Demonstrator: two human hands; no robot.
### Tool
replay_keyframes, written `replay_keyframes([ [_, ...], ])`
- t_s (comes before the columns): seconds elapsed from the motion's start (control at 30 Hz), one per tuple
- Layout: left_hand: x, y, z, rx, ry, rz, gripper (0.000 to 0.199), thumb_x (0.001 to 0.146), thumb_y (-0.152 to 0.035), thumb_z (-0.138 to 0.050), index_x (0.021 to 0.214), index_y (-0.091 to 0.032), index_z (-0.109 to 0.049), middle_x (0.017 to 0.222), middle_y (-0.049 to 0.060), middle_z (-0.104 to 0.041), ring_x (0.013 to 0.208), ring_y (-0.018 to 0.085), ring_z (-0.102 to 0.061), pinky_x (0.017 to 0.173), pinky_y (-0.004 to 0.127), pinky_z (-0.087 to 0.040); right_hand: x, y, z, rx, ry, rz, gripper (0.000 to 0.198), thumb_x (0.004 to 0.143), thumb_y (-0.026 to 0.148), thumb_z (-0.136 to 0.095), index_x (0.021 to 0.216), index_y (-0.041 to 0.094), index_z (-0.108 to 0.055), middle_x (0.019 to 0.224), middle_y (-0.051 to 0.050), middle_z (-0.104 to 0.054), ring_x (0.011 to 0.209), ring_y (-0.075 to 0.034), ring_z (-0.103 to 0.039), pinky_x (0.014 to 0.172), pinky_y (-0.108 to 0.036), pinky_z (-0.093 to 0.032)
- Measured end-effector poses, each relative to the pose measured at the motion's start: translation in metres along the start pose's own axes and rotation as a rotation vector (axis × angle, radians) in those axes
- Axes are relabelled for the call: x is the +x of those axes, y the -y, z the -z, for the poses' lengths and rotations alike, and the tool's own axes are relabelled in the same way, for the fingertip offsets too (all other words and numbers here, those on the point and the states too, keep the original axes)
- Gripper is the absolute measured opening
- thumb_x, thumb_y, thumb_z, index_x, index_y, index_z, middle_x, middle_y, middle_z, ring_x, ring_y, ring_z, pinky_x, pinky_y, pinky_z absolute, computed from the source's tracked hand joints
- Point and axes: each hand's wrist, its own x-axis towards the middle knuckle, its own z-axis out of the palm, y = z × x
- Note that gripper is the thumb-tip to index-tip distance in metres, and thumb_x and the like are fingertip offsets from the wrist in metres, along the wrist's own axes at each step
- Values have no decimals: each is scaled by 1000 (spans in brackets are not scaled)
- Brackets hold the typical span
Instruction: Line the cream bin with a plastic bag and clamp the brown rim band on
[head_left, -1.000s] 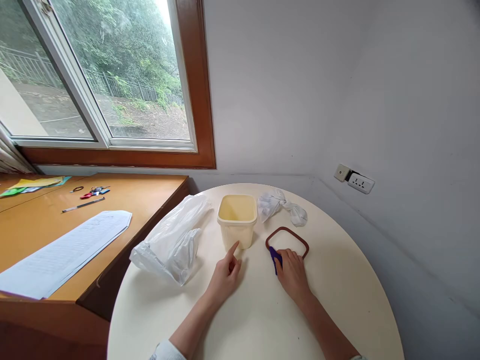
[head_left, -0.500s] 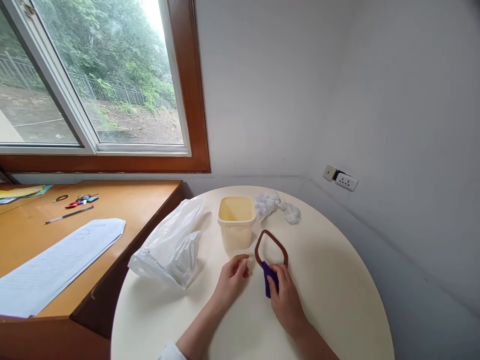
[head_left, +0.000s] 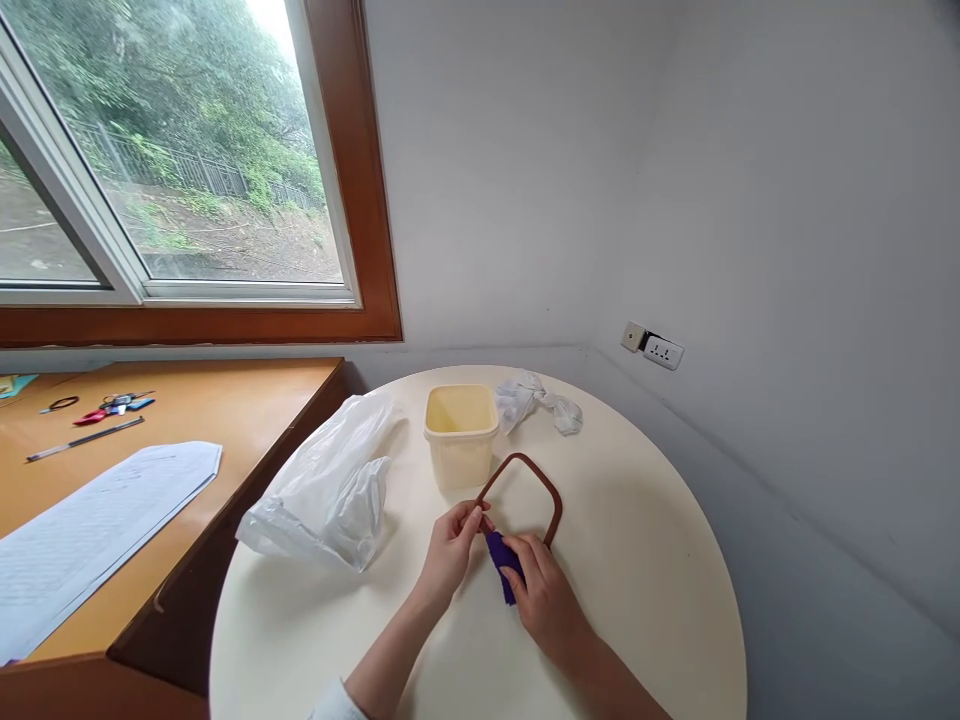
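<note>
My left hand (head_left: 452,545) pinches the left corner of a brown rounded-square frame (head_left: 556,490), which looks like a lid rim. I cannot tell whether a clear panel fills its middle. A purple cloth (head_left: 504,570) is bunched under the fingers of my right hand (head_left: 547,590), which presses it against the frame's near side. That near side is mostly hidden by my right hand and the cloth. Just beyond the frame, a pale yellow square tub (head_left: 459,460) stands upright with its top uncovered.
A crumpled clear plastic bag (head_left: 330,490) lies left on the round white table (head_left: 637,600). A knotted plastic bag (head_left: 536,400) rests behind the tub. On the wooden desk (head_left: 247,400) are papers (head_left: 112,525), a pen (head_left: 86,438) and keys (head_left: 112,405). Walls border the table's far side.
My left hand has moved up to the frame and taken hold of its left corner. The frame has tilted and shifted slightly, with the cloth still in my right hand. The view has turned right.
</note>
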Motion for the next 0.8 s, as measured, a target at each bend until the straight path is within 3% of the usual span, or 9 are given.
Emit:
replay_keyframes([
  [0.27,3,-8,13,20,-72,13,36,77,-48,-52,79,-13,-63,57,-3,-50,53,12,-48,60,27,-39,-5,2,-5,-133,76,208,26,86,15,-45,112,17,-48,93,-8,-62,86,-21,-56,81,-38,-41],
  [0.53,5,-11,29,23,-151,52,40,73,-52,-57,75,-13,-65,50,-5,-42,52,10,-36,50,23,-26,-5,-5,-2,-133,120,260,13,86,15,-48,96,21,-54,85,-1,-63,79,-15,-54,84,-34,-28],
  [0.8,0,0,17,-159,-92,150,48,72,-56,-55,90,-12,-61,59,-2,-49,55,11,-46,56,24,-38,-1,-13,-4,-140,15,211,13,87,14,-43,90,20,-55,79,-1,-62,74,-15,-52,80,-33,-25],
])
